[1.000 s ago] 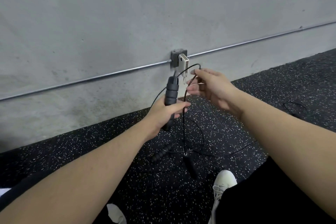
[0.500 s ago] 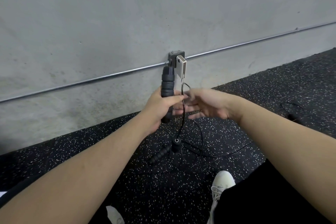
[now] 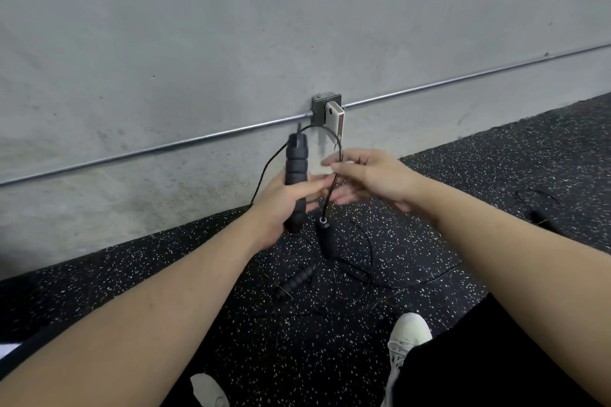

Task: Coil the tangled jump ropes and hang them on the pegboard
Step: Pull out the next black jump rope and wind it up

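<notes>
Black cord (image 3: 336,145) now arches higher.

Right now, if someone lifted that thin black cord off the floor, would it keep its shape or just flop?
Probably flop: the cord lies in loose loops on the floor and arcs limply between the left hand and right hand. It looks light for its length. The hanging handle would likely swing and tug it.

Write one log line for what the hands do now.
left hand: holds rope handle | right hand: pinches cord | second handle: dangling
</notes>
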A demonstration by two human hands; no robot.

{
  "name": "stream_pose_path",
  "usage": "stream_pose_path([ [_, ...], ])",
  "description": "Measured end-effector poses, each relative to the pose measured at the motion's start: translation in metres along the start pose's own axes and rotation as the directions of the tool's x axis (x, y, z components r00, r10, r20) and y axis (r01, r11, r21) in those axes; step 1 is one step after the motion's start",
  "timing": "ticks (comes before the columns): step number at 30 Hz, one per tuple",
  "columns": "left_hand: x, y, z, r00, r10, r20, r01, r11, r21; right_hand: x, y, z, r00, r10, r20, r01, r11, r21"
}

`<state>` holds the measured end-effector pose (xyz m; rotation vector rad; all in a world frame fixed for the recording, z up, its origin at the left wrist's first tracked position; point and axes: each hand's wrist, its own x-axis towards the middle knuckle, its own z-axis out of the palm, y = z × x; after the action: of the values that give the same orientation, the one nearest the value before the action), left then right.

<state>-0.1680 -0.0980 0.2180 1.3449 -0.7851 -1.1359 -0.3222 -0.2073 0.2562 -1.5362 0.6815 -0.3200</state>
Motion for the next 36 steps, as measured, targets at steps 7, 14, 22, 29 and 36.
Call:
stream_pose_path([
  [7, -0.01, -0.013, -0.008, 0.983, -0.029, 0.18, 0.027, 1.0, 0.013, 0.006, -0.015, -0.007, 0.989, -0.032, -0.145, 0.087, 0.916, 0.391],
  [14, -0.014, -0.018, -0.001, 0.982, -0.082, 0.172, 0.095, 0.993, -0.068, 0.01, -0.014, -0.002, 0.97, 0.019, -0.243, 0.121, 0.827, 0.549],
  [22, -0.021, -0.016, -0.004, 0.937, -0.157, 0.311, 0.184, 0.981, -0.062, 0.017, -0.014, -0.011, 0.929, 0.101, -0.356, 0.157, 0.764, 0.625],
  [29, -0.022, -0.02, -0.011, 0.92, -0.179, 0.348, 0.223, 0.97, -0.091, 0.023, -0.012, -0.014, 0.904, 0.194, -0.382, 0.022, 0.869, 0.494],
  [36, -0.022, -0.011, -0.027, 0.915, -0.196, 0.353, 0.219, 0.976, -0.024, 0.021, -0.014, -0.005, 0.865, -0.201, -0.46, -0.201, 0.701, -0.684],
])
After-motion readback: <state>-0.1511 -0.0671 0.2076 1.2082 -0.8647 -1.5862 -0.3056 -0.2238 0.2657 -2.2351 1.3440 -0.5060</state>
